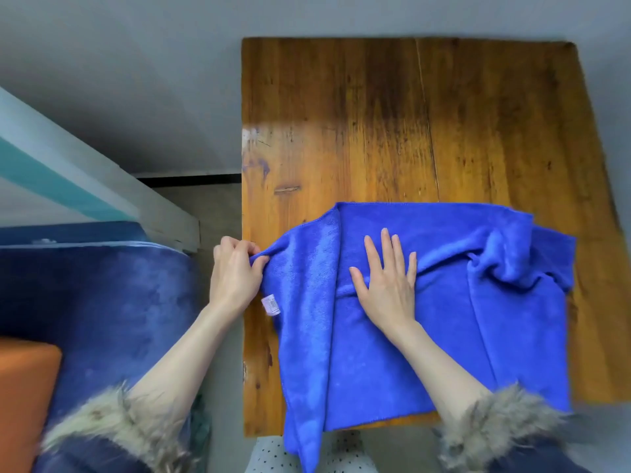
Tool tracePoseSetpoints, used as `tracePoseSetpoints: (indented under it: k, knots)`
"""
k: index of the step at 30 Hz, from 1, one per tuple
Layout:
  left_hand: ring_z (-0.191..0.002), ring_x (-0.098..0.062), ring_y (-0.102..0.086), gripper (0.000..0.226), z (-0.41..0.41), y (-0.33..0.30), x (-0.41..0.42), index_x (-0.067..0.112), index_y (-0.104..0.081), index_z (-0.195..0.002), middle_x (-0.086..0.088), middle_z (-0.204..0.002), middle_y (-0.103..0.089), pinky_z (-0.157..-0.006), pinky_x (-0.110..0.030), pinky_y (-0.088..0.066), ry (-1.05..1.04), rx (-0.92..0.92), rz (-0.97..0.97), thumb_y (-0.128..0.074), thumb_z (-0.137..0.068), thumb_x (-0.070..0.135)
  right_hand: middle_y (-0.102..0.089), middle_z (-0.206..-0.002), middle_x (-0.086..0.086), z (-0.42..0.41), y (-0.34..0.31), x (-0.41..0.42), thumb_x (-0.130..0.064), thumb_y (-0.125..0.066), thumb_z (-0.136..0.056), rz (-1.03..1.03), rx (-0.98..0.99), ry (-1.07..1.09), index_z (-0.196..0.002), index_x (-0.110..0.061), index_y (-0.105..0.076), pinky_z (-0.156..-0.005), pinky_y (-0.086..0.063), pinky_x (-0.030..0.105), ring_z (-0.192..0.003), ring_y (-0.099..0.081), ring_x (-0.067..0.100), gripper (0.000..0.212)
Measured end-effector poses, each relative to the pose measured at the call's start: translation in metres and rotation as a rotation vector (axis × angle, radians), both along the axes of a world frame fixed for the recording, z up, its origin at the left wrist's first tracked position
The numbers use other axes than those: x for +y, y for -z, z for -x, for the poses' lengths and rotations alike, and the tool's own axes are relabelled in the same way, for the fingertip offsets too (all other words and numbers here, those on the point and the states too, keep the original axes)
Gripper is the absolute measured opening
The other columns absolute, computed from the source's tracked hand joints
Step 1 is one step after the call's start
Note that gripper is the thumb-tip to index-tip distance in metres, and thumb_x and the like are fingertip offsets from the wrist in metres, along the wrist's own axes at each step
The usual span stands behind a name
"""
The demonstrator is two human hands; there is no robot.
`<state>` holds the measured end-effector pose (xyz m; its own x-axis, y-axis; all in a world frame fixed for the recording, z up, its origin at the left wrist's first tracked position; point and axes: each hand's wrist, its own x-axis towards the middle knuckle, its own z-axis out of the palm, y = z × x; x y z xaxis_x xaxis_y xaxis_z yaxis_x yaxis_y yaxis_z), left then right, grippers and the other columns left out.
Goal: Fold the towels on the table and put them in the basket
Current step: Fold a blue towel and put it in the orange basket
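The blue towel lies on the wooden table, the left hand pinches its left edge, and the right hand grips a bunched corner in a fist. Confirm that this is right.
One thing is wrong: the right hand grips nothing. In the head view it lies flat on the blue towel, fingers straight and spread, pressing it onto the wooden table. The left hand does pinch the left edge.

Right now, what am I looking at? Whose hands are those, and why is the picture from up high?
No machine here, just a person. A camera on their head looks down, so you see their own arms. On the wooden table lies a blue towel, partly folded, one end hanging over the near edge. The left hand pinches the towel's left edge. The right hand lies flat on the middle, fingers straight, pressing the cloth down. A small white label shows near the left hand. No basket is in view.
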<state>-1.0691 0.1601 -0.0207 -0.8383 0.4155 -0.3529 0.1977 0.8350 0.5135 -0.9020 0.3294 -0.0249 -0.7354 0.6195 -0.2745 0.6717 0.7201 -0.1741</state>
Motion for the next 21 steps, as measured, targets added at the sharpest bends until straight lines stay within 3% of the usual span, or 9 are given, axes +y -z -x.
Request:
tracePoseSetpoints:
  k: [3,8,11,13,17,21]
  knots:
    - [-0.092,-0.024,-0.048,0.01,0.025,-0.003,-0.006,0.015,-0.057,-0.079,-0.003,-0.087,-0.053,-0.071,-0.029,-0.034,0.026,0.018,-0.015,-0.057,-0.087,0.021,-0.006,-0.158,0.005,0.005,0.0,0.0,-0.042,-0.044,-0.094,0.0,0.002,0.013,-0.147,-0.019,-0.026,-0.115,-0.001,0.051,-0.146,-0.002,0.022,0.06]
    - [-0.081,-0.017,-0.047,0.003,0.074,-0.013,-0.009,0.016,-0.055,-0.087,0.003,-0.087,-0.058,-0.069,-0.024,-0.029,-0.072,0.045,-0.072,-0.054,-0.086,0.014,-0.003,-0.158,0.001,0.022,0.0,0.004,-0.047,-0.041,-0.094,-0.01,-0.006,0.01,-0.148,-0.023,-0.022,-0.114,0.002,0.054,-0.146,0.0,0.021,0.062]
    - [-0.095,-0.026,-0.054,0.018,0.091,-0.016,-0.004,0.012,-0.058,-0.102,-0.008,-0.104,-0.06,-0.085,-0.034,-0.04,-0.109,0.106,-0.095,-0.051,-0.086,0.007,0.001,-0.158,0.0,0.033,0.002,0.005,-0.051,-0.037,-0.093,-0.012,-0.022,-0.011,-0.149,-0.027,-0.016,-0.113,0.004,0.057,-0.146,0.004,0.02,0.064]
    - [-0.11,-0.034,-0.049,0.029,0.091,-0.016,0.002,0.008,-0.055,-0.117,-0.016,-0.119,-0.054,-0.092,-0.044,-0.038,-0.077,0.187,-0.053,-0.051,-0.088,0.006,0.004,-0.158,-0.001,0.038,0.004,0.005,-0.054,-0.035,-0.093,-0.028,-0.045,-0.025,-0.149,-0.029,-0.013,-0.112,0.006,0.058,-0.145,0.007,0.021,0.065]
    - [-0.124,-0.04,-0.041,0.036,0.056,-0.017,0.018,0.001,-0.054,-0.124,-0.023,-0.133,-0.046,-0.096,-0.05,-0.038,0.132,0.294,-0.061,-0.053,-0.088,0.008,0.004,-0.158,-0.001,0.041,0.005,0.006,-0.054,-0.034,-0.093,-0.033,-0.058,-0.033,-0.149,-0.029,-0.012,-0.112,0.007,0.058,-0.145,0.008,0.021,0.065]
    - [-0.136,-0.041,-0.031,0.044,-0.008,-0.003,0.033,0.008,-0.052,-0.131,-0.02,-0.146,-0.036,-0.108,-0.06,-0.026,0.545,0.321,-0.074,-0.059,-0.089,0.021,-0.003,-0.158,0.001,0.031,0.0,0.003,-0.047,-0.04,-0.095,-0.011,0.007,-0.025,-0.148,-0.026,-0.019,-0.113,0.005,0.056,-0.146,0.002,0.02,0.061]
